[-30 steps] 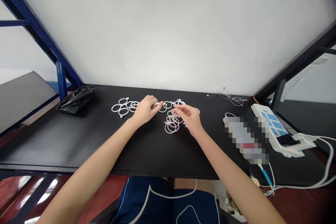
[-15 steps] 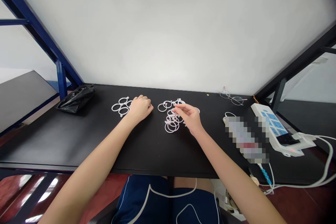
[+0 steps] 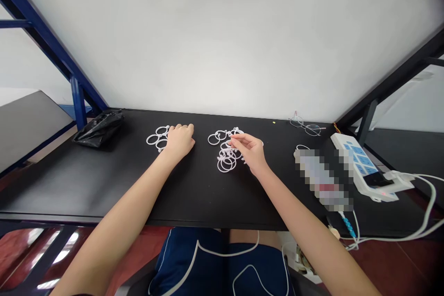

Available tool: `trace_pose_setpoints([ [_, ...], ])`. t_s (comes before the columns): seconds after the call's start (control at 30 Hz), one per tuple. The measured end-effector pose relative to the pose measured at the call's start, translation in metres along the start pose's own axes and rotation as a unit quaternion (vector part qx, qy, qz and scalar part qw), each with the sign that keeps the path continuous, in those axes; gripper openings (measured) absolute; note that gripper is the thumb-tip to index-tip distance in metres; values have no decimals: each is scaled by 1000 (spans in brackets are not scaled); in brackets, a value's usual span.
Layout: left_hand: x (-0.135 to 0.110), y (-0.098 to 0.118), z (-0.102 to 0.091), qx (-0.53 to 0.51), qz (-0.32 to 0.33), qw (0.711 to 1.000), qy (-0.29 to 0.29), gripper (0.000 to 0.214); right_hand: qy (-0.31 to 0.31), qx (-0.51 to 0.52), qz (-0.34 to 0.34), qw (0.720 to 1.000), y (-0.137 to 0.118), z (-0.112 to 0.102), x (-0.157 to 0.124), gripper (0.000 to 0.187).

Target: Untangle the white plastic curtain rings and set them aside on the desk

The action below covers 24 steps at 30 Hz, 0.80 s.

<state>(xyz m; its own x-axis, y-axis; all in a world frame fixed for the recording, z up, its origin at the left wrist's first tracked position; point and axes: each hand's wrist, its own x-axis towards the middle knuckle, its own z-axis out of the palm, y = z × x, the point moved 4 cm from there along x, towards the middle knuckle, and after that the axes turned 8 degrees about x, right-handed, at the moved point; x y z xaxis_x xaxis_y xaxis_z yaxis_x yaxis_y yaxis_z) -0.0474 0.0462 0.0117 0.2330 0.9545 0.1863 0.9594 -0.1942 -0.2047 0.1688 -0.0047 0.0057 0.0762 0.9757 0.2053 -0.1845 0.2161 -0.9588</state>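
Note:
Over the right side of a flat cluster of joined white rings (image 3: 152, 140), my left hand (image 3: 180, 142) is closed, knuckles up and fingers curled under. Its fingertips are hidden, so whatever it holds does not show. My right hand (image 3: 252, 150) pinches with thumb and forefinger at the top of a loose pile of white plastic rings (image 3: 226, 163). A white ring (image 3: 225, 145) appears to be at those fingertips, though overlapping rings blur the contact. The loose rings carry small knobs or clips, and some lie partly behind my right hand.
A crumpled black plastic bag (image 3: 99, 129) lies on the black table (image 3: 208, 206) at left. Eyeglasses (image 3: 307, 126), a pixelated device (image 3: 324, 180) and a white power strip (image 3: 362, 166) with cables are at right. A white wall (image 3: 222, 46) rises behind.
My left hand has shifted slightly left, covering more of the joined rings. My right hand keeps its pinch over the loose pile. The whole view has moved a little.

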Motion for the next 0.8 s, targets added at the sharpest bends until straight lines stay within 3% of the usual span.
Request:
trace_pose_setpoints([
  [0.33,-1,1,1,2,-8,1000,3,17,-1,-5,1,1000,0,0,0,31],
  [0.5,0,3,-3,-44,4,997,61,16,1,1,-1,1000,0,0,0,29],
  [0.57,0,8,-6,-91,38,991,90,17,0,-2,-1,1000,1,0,0,29],
  [0.7,-3,26,-5,-172,167,966,100,22,1,-6,-3,1000,1,0,1,30],
  [0.8,-4,34,3,-196,198,955,97,28,2,-1,-4,1000,0,0,0,29],
])
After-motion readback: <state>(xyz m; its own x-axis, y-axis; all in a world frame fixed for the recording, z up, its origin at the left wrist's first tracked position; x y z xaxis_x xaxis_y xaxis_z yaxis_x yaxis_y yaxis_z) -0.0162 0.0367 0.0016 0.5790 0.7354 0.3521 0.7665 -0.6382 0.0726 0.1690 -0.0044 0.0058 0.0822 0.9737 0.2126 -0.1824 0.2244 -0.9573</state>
